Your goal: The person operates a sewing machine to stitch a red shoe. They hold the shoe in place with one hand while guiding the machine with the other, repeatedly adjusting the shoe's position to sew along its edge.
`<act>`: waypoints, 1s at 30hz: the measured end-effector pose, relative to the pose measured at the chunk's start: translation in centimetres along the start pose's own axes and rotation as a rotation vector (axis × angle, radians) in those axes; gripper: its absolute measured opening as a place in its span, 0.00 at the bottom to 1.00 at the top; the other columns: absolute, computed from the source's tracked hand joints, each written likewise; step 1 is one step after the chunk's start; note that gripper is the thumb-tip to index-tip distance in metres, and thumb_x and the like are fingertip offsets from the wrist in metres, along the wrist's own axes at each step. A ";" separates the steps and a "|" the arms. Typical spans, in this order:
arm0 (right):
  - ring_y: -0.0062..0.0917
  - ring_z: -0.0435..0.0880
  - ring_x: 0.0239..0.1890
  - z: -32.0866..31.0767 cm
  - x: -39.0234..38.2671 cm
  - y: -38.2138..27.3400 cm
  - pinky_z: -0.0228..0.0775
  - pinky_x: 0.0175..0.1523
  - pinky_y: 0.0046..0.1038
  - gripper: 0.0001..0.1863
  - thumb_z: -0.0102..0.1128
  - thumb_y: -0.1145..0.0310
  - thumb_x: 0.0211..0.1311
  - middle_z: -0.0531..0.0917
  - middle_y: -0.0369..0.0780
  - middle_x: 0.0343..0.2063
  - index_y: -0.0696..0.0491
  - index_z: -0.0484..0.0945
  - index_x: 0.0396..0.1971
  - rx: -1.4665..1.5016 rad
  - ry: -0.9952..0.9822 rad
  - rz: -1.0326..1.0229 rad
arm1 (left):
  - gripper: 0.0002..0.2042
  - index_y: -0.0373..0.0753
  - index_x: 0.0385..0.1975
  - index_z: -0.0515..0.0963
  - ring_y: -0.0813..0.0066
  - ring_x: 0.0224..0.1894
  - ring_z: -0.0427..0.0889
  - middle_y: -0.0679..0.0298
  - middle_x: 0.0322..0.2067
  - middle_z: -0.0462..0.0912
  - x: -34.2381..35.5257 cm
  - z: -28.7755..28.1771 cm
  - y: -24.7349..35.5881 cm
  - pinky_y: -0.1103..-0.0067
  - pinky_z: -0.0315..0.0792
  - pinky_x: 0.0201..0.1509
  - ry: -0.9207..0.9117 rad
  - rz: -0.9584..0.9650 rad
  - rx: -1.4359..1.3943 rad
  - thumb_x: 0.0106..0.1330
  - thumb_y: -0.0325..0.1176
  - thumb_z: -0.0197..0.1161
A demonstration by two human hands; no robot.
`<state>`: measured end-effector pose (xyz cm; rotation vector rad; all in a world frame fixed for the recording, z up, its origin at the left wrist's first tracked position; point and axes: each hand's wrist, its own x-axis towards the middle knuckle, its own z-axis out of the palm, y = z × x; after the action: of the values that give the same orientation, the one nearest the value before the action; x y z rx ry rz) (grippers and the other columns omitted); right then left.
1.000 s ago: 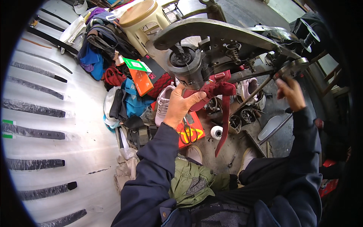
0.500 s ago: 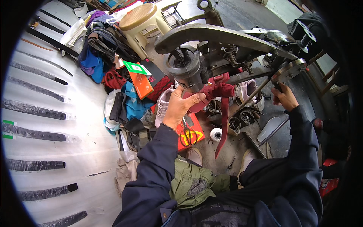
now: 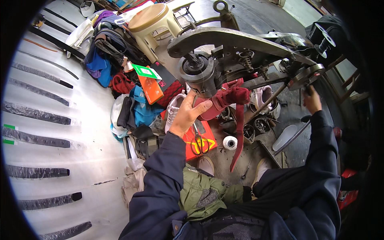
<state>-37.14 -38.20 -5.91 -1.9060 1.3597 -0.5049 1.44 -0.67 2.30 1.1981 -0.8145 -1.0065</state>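
A black metal sewing machine (image 3: 196,72), hand-cranked, stands over a red fabric item (image 3: 212,108) with a long hanging strap (image 3: 238,148). My left hand (image 3: 188,114) grips this item just below the machine's head, thumb on top of it. My right hand (image 3: 313,100) is closed on a dark crank handle (image 3: 308,90) below the metal wheel (image 3: 306,76) at the machine's right end. A spool of wire-like thread (image 3: 323,40) sits at the upper right. A white thread cone (image 3: 229,142) and scissors (image 3: 198,140) lie below my left hand.
A pile of bags and cloth (image 3: 104,60), a cream stool (image 3: 144,20), an orange box (image 3: 152,88) and shoes (image 3: 174,108) lie at left and behind. An insole (image 3: 284,136) and tins of small parts (image 3: 261,125) are at right. A metal sheet (image 3: 92,160) holds straps.
My right hand has gone round with the crank handle, most recently to the right. The red strap has shifted slightly; my left hand keeps its grip near the same place.
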 end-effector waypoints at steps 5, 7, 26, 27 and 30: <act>0.22 0.78 0.17 3.3 -3.2 -3.5 0.68 0.23 0.26 0.18 0.57 0.64 0.69 0.77 0.37 0.20 0.59 0.71 0.52 0.091 -0.247 0.058 | 0.37 0.38 0.73 0.55 0.69 0.70 0.62 0.58 0.69 0.65 -0.1 0.1 -0.2 0.72 0.53 0.75 0.000 0.256 0.122 0.64 0.22 0.63; 0.22 0.78 0.17 3.2 -4.0 -5.1 0.68 0.23 0.25 0.19 0.57 0.64 0.69 0.77 0.37 0.20 0.60 0.71 0.53 0.108 -0.263 0.082 | 0.38 0.40 0.74 0.53 0.68 0.71 0.61 0.58 0.69 0.64 0.0 0.3 -0.5 0.71 0.52 0.76 0.037 0.352 0.174 0.63 0.21 0.61; 0.16 0.74 0.26 -0.8 -6.5 -12.3 0.67 0.31 0.22 0.10 0.60 0.73 0.68 0.75 0.33 0.26 0.59 0.77 0.47 0.305 -0.042 -0.374 | 0.23 0.35 0.65 0.64 0.85 0.36 0.79 0.68 0.48 0.77 -1.9 2.2 -1.1 0.81 0.82 0.28 0.202 0.064 0.062 0.77 0.41 0.54; 0.16 0.73 0.27 -2.4 -5.1 -12.3 0.67 0.32 0.22 0.09 0.58 0.74 0.67 0.76 0.34 0.27 0.60 0.77 0.45 0.196 0.038 -0.388 | 0.23 0.35 0.65 0.65 0.85 0.36 0.79 0.68 0.48 0.77 -1.7 2.3 -1.0 0.81 0.82 0.28 0.212 0.038 0.061 0.77 0.41 0.54; 0.21 0.75 0.30 -6.0 -1.8 -9.2 0.68 0.37 0.26 0.08 0.57 0.73 0.66 0.79 0.38 0.29 0.56 0.77 0.44 -0.096 0.333 -0.340 | 0.22 0.39 0.65 0.66 0.86 0.37 0.79 0.68 0.51 0.77 -1.6 2.1 -0.7 0.81 0.81 0.26 0.187 -0.023 0.053 0.77 0.41 0.55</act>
<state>-35.98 -36.89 5.10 -2.2193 1.2807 -0.9756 -1.18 0.02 2.06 1.3285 -0.6850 -0.8814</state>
